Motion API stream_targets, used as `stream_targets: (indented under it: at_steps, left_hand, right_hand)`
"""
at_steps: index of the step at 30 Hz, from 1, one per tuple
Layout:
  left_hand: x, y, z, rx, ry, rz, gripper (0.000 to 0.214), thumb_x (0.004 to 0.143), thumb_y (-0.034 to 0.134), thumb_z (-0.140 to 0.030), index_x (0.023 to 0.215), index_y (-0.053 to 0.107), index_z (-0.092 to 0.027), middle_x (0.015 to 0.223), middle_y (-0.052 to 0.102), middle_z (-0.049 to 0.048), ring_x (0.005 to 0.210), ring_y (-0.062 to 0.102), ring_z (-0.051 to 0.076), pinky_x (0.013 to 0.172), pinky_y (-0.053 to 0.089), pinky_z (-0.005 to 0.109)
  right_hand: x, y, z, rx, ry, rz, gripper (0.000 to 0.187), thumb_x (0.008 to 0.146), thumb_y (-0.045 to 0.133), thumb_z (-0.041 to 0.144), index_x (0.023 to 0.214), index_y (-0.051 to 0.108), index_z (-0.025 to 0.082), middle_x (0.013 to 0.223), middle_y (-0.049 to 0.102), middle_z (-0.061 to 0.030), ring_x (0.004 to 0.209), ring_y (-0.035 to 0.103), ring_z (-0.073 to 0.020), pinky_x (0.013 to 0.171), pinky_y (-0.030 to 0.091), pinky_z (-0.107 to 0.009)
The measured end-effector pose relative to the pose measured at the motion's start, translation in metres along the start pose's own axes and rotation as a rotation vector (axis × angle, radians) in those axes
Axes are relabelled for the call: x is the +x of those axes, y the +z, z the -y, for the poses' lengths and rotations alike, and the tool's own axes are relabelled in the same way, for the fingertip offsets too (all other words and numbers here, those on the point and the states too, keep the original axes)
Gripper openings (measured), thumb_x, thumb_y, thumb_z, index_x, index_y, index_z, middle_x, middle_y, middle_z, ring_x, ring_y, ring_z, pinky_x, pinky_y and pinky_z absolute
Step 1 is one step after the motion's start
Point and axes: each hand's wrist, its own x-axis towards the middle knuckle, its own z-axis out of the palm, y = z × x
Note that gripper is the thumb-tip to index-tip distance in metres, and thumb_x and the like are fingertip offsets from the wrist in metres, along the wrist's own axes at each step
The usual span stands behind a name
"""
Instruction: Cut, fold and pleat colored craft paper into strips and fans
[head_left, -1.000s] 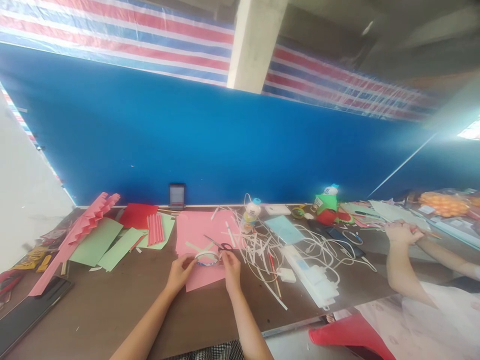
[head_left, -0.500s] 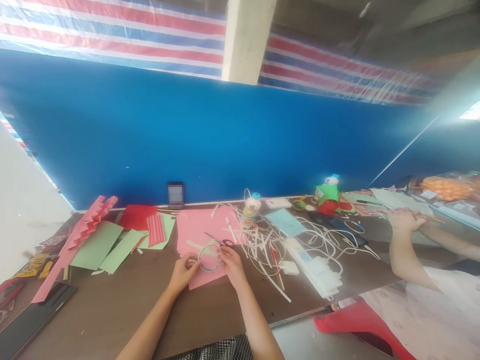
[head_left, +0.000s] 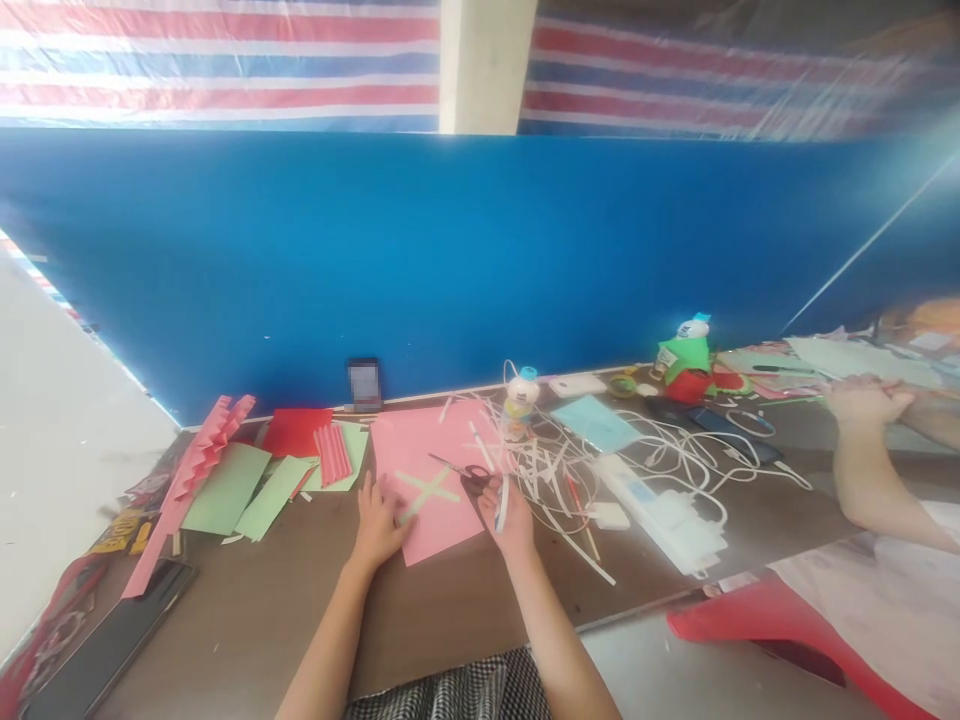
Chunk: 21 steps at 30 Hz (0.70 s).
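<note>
My right hand (head_left: 517, 522) grips a thin roll of tape (head_left: 502, 503), turned nearly edge-on, just right of the pink paper. My left hand (head_left: 379, 522) rests at the paper's left edge, fingers apart and holding nothing, its thumb near the end of a green strip. Two light green paper strips (head_left: 427, 488) lie crossed in an X on the pink paper (head_left: 420, 430). Black-handled scissors (head_left: 474, 476) lie above my right hand, blades pointing left.
White paper strips and cables (head_left: 559, 480) tangle to the right, beside a glue bottle (head_left: 520, 400) and a power strip (head_left: 667, 520). Green sheets (head_left: 225, 490), a folded pink strip (head_left: 187, 480) and a phone (head_left: 112, 640) lie left. Another person's hands (head_left: 870, 400) are at far right.
My left hand has let go of the tape roll and moved down to the paper's left edge. My right hand has carried the roll rightward and turned it edge-on. The view has shifted.
</note>
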Motion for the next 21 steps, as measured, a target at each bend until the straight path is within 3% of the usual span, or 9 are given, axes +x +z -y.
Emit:
stream_targets:
  at_steps: [4,10,16,21]
  left_hand:
    - [0.002,0.001,0.002,0.008,0.0,0.077,0.018,0.074,0.054,-0.036,0.069,0.057,-0.018,0.129,0.041,0.0086,0.13,0.01,0.035,0.099,0.016,0.06]
    - [0.005,0.004,0.007,-0.021,-0.037,-0.012,0.02,0.074,0.054,-0.032,0.088,0.06,-0.02,0.116,0.05,0.0111,0.126,0.023,0.032,0.098,0.025,0.053]
    - [0.004,-0.001,0.005,-0.002,-0.028,0.067,0.013,0.074,0.052,-0.029,0.076,0.063,-0.022,0.117,0.051,0.0076,0.125,0.024,0.034,0.098,0.022,0.056]
    - [0.033,-0.002,0.007,0.052,-0.071,0.019,0.029,0.075,0.048,-0.033,0.097,0.058,-0.017,0.11,0.054,0.0129,0.12,0.033,0.031,0.098,0.028,0.046]
  right_hand:
    - [-0.002,0.001,-0.002,-0.062,0.045,-0.036,0.013,0.072,0.061,0.03,0.071,0.053,0.02,0.05,0.04,0.0079,0.035,0.028,-0.0045,0.034,0.026,-0.02]
    - [-0.002,0.006,-0.005,-0.038,0.036,-0.065,0.014,0.07,0.064,0.025,0.068,0.052,0.019,0.052,0.041,0.0069,0.037,0.028,-0.0042,0.035,0.027,-0.02]
    - [-0.004,0.004,-0.001,0.012,-0.029,-0.038,0.016,0.071,0.063,0.023,0.066,0.049,0.019,0.05,0.033,0.0082,0.038,0.027,-0.0045,0.036,0.027,-0.019]
    - [-0.006,0.005,0.002,0.041,-0.095,-0.024,0.026,0.069,0.065,0.024,0.058,0.042,0.018,0.053,0.032,0.0086,0.037,0.023,-0.0023,0.036,0.026,-0.018]
